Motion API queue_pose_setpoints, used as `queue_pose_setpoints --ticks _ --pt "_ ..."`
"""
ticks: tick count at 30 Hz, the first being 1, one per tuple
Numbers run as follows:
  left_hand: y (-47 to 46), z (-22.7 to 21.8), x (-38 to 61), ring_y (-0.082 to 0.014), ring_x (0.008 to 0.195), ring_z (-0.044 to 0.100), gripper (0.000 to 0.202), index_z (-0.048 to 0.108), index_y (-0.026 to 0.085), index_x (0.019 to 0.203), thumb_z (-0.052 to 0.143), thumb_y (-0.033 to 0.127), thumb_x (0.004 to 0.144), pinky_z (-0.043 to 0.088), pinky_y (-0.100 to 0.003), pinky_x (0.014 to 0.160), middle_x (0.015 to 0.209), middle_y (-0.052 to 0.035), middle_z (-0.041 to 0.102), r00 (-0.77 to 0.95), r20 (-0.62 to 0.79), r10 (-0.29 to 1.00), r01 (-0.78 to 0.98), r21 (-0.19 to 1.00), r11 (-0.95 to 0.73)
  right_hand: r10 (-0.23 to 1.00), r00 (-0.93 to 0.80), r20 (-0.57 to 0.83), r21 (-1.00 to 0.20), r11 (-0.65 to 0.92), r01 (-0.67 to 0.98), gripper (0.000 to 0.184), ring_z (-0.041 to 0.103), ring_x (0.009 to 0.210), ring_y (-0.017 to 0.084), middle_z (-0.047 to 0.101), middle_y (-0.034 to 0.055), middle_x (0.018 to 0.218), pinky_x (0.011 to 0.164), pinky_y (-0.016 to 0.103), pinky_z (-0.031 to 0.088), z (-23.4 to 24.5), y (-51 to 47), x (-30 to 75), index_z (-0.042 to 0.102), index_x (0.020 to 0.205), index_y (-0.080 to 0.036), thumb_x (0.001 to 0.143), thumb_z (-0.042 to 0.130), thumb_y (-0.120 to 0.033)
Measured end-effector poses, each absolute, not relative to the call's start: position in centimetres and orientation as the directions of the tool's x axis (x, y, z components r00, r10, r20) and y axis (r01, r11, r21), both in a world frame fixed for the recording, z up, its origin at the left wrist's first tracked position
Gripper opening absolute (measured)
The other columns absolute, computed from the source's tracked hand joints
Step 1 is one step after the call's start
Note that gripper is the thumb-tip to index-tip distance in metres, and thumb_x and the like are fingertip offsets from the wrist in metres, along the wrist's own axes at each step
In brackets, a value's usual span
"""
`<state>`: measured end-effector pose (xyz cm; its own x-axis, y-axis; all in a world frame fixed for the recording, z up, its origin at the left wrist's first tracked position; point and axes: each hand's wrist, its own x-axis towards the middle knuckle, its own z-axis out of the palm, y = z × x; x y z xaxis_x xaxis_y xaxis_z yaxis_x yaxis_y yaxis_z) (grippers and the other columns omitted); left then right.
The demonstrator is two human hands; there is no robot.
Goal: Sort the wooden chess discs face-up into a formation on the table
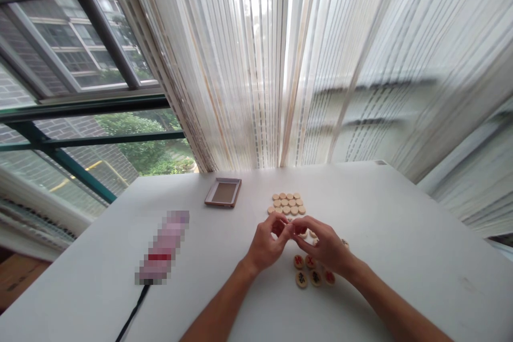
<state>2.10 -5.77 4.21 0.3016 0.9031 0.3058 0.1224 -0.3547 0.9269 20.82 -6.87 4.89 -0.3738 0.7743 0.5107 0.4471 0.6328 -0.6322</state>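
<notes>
My left hand and my right hand meet above the middle of the white table. Both are curled, their fingertips pinched together around a small round wooden piece that is mostly hidden. Just beyond the fingers lie several blank-faced round wooden discs packed in rows. Near my right wrist lie several face-up discs with red or black characters. A few more discs are partly hidden under my right hand.
A small flat pink-rimmed box lies at the back left of the discs. A blurred pink oblong object with a black cable lies at the left. Striped sheer curtains and a window stand behind the table's far edge.
</notes>
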Motion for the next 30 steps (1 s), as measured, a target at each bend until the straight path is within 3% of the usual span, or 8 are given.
queue_pose_setpoints --ticks 5,17,30 --pt "-5.6 3.9 2.2 -0.0136 0.066 0.064 0.025 0.057 0.017 0.101 0.052 0.040 0.097 0.051 -0.022 0.055 0.080 -0.0035 0.067 0.295 0.293 0.909 0.073 0.942 -0.327 0.783 -0.357 0.509 -0.661 0.621 0.421 0.016 0.065 0.079 0.017 0.067 0.0035 0.089 0.074 0.030 0.055 5.1 -6.8 21.0 0.064 0.108 -0.024 0.092 0.059 -0.023" --pt "-5.8 4.4 2.1 -0.0140 0.070 0.067 0.025 0.057 0.016 0.111 0.058 0.034 0.094 0.055 -0.024 0.063 0.093 -0.0072 0.070 0.334 0.319 0.887 0.077 0.929 -0.363 0.794 -0.330 0.510 -0.681 0.607 0.409 0.016 0.066 0.078 0.018 0.069 0.0047 0.090 0.074 0.031 0.058 6.1 -6.8 21.1 0.064 0.108 -0.023 0.093 0.059 -0.027" --pt "-5.7 4.2 2.1 -0.0138 0.071 0.066 0.027 0.058 0.017 0.107 0.065 0.037 0.090 0.054 -0.024 0.065 0.084 -0.0036 0.068 0.299 0.317 0.900 0.103 0.927 -0.360 0.799 -0.349 0.490 -0.704 0.598 0.383 0.018 0.065 0.080 0.018 0.068 0.0046 0.093 0.075 0.031 0.057 6.0 -7.0 21.1 0.064 0.111 -0.024 0.094 0.056 -0.024"
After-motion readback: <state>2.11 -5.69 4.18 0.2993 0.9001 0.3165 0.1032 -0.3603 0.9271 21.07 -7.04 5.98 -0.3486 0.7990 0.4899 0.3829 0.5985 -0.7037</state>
